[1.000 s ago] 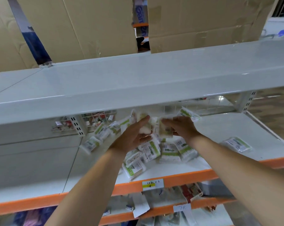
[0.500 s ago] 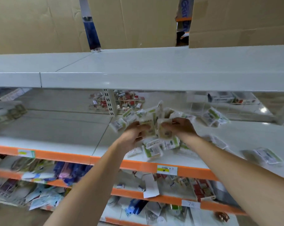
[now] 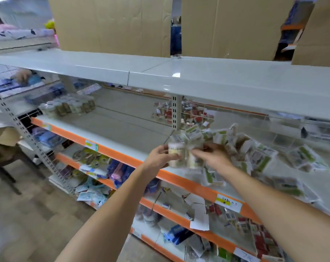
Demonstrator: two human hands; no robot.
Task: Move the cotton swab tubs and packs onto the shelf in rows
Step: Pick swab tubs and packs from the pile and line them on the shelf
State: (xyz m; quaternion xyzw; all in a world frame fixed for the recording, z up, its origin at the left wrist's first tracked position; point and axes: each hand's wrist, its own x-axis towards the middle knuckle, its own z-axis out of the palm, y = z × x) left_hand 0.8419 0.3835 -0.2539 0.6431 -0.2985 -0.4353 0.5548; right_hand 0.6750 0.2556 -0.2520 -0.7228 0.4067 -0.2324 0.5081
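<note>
We saw two cotton swab tubs held side by side above the orange front edge of the middle shelf [image 3: 122,133]: the left tub [image 3: 176,155], round and clear with the swab tips showing at its top, and the right tub [image 3: 193,160] pressed against it. The left hand [image 3: 158,157] gripped the left tub, thumb across its near face and fingers curled behind, where we could not see them. The right hand [image 3: 213,156] came in from the right with its fingers bent around the right tub; motion blur smeared the fingertips, so we could not tell just where they pressed. Right behind the hands lay a loose heap of cotton swab packs [image 3: 255,156], white with green labels, tumbled over one another on the right part of the same shelf; their print was too blurred to read. Farther left and deeper on that shelf stood a row of tubs [image 3: 69,106], well apart from the hands. A yellow price tag [image 3: 227,202] sat on the shelf's orange edge near the right forearm. The upper shelf [image 3: 198,82] hid the back of the heap, and cardboard boxes [image 3: 115,23] stood on top of it. The lower shelves held mixed goods we could not make out.
</note>
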